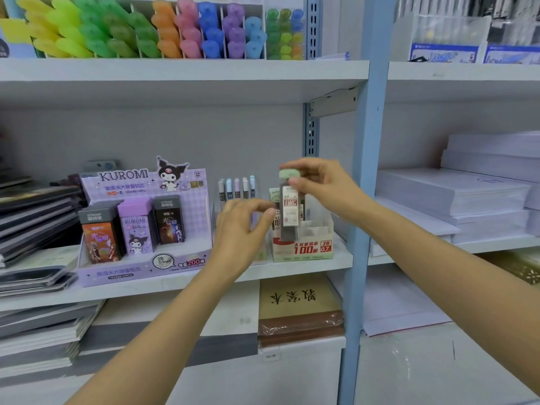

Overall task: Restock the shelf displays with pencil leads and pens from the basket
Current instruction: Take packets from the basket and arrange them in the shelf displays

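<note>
right hand (318, 182) up at the middle shelf (175, 285), fingers (295, 165) pinching the green-capped pencil lead case (289, 211), upright just above the red-and-white display box (304, 248). left hand (239, 226) is curled just beside the case's lower edge; whether it's touching, can't tell. kuromi display (143, 223) stands to the left.

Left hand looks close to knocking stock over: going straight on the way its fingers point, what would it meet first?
Probably the lead case pinched by the right hand, just beyond the fingertips of the left hand, above the white display box; depth is unclear.
</note>
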{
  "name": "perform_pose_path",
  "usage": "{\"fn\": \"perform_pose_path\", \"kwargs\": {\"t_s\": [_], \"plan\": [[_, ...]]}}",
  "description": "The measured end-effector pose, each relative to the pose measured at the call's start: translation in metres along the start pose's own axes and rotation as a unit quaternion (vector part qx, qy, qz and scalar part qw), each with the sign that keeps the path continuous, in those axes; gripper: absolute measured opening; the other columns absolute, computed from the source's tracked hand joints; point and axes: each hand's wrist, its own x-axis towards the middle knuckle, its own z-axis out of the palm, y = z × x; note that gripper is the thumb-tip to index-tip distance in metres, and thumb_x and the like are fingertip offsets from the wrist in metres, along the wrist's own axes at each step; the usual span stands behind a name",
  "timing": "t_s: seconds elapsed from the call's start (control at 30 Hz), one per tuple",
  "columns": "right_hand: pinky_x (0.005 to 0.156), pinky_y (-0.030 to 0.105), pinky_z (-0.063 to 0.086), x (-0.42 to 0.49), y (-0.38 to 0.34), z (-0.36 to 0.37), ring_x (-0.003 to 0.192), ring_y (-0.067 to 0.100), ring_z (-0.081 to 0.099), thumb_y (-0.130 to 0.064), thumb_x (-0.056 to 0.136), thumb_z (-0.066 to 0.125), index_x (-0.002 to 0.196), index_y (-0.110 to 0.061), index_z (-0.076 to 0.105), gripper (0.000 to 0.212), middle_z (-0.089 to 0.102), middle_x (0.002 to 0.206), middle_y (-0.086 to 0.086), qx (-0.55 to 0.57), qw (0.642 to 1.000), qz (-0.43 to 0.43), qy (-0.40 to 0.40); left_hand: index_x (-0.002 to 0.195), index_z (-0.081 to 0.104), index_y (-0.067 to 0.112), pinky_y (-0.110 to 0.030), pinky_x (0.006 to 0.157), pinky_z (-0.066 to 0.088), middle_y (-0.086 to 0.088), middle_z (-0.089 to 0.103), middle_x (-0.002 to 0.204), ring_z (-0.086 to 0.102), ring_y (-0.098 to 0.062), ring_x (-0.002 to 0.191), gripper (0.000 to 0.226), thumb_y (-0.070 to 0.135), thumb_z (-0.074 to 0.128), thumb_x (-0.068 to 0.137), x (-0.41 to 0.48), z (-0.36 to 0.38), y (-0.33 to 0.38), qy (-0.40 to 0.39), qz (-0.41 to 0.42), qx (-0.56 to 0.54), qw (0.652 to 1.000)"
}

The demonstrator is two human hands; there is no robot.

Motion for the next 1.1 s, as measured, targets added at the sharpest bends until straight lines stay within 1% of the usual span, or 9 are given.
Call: {"fn": "perform_pose_path", "kwargs": {"t_s": [0.17, 0.3, 0.37, 0.57, 0.63, 0.77, 0.93, 1.03, 1.1], "plan": [[0.076, 0.032, 0.06, -0.001, 0.001, -0.025, 0.09, 0.025, 0.069, -0.005, 0.093, 0.06, 0.114, -0.009, 0.063, 0.022, 0.067, 0.1, 0.017, 0.039, 0.987, 0.02, 0.152, 0.121, 0.063, 0.017, -0.039, 0.108, 0.024, 0.003, 0.057, 0.13, 0.037, -0.021, 0.133, 0.029, 0.028, 0.057, 0.095, -0.015, 0.008, -0.005, -0.002, 0.094, 0.162, 0.982], [0.075, 0.033, 0.06, -0.01, 0.003, -0.022, 0.085, 0.024, 0.071, -0.003, 0.092, 0.061, 0.11, -0.005, 0.062, 0.018, 0.068, 0.096, 0.015, 0.097, 0.986, 0.017, 0.132, 0.128, 0.056, 0.02, -0.036, 0.104, 0.029, 0.005, 0.056, 0.126, 0.033, -0.015, 0.129, 0.04, 0.039, 0.053, 0.092, -0.019, 0.015, 0.003, 0.048, 0.038, 0.101, 0.993], [0.075, 0.031, 0.06, -0.014, 0.006, -0.019, 0.087, 0.022, 0.07, -0.002, 0.092, 0.06, 0.112, -0.005, 0.063, 0.021, 0.069, 0.099, 0.016, 0.075, 0.99, 0.001, 0.119, 0.13, 0.053, 0.022, -0.032, 0.102, 0.026, 0.007, 0.054, 0.126, 0.031, -0.013, 0.128, 0.044, 0.043, 0.051, 0.091, -0.015, 0.016, 0.008, 0.048, 0.011, 0.08, 0.996], [0.076, 0.031, 0.059, -0.004, 0.012, -0.024, 0.091, 0.018, 0.065, 0.0, 0.089, 0.061, 0.106, -0.012, 0.067, 0.021, 0.069, 0.098, 0.007, -0.08, 0.98, -0.031, 0.179, 0.139, 0.045, 0.021, -0.034, 0.116, 0.01, 0.004, 0.044, 0.145, 0.022, -0.016, 0.142, 0.049, 0.037, 0.054, 0.094, -0.025, 0.018, -0.004, -0.056, 0.1, 0.231, 0.966], [0.079, 0.031, 0.058, 0.0, 0.017, -0.023, 0.087, 0.012, 0.063, 0.0, 0.089, 0.062, 0.104, -0.014, 0.068, 0.021, 0.069, 0.096, 0.001, -0.117, 0.978, -0.029, 0.17, 0.145, 0.037, 0.023, -0.038, 0.121, 0.002, 0.004, 0.037, 0.152, 0.016, -0.018, 0.147, 0.054, 0.039, 0.051, 0.095, -0.03, 0.02, -0.012, -0.093, 0.124, 0.282, 0.947], [0.082, 0.03, 0.055, 0.005, 0.03, -0.012, 0.082, 0.007, 0.06, -0.004, 0.088, 0.065, 0.102, -0.018, 0.07, 0.02, 0.067, 0.091, -0.005, -0.166, 0.976, -0.011, 0.14, 0.147, 0.035, 0.021, -0.044, 0.122, 0.004, 0.001, 0.037, 0.153, 0.019, -0.022, 0.147, 0.059, 0.035, 0.055, 0.094, -0.033, 0.021, -0.016, -0.098, 0.139, 0.309, 0.936], [0.08, 0.03, 0.056, 0.01, 0.04, -0.008, 0.085, 0.009, 0.06, -0.008, 0.09, 0.064, 0.101, -0.024, 0.066, 0.019, 0.065, 0.089, -0.01, -0.215, 0.976, 0.032, 0.026, 0.148, 0.033, 0.021, -0.042, 0.123, 0.004, 0.001, 0.035, 0.154, 0.016, -0.021, 0.148, 0.06, 0.036, 0.054, 0.094, -0.032, 0.021, -0.017, -0.098, 0.147, 0.316, 0.932], [0.072, 0.022, 0.054, 0.012, 0.046, -0.006, 0.082, 0.006, 0.061, -0.009, 0.089, 0.066, 0.105, -0.025, 0.059, 0.023, 0.067, 0.089, -0.004, -0.191, 0.98, 0.034, 0.033, 0.149, 0.031, 0.021, -0.041, 0.123, 0.003, 0.001, 0.033, 0.155, 0.013, -0.021, 0.148, 0.061, 0.035, 0.054, 0.094, -0.032, 0.019, -0.019, -0.108, 0.155, 0.321, 0.928], [0.077, 0.026, 0.053, 0.013, 0.051, -0.001, 0.085, 0.008, 0.06, -0.01, 0.088, 0.067, 0.1, -0.023, 0.061, 0.019, 0.065, 0.092, -0.007, -0.2, 0.978, 0.025, 0.056, 0.149, 0.03, 0.021, -0.04, 0.123, 0.002, 0.001, 0.032, 0.155, 0.012, -0.021, 0.149, 0.062, 0.035, 0.054, 0.093, -0.033, 0.019, -0.021, -0.11, 0.159, 0.326, 0.925]]}}
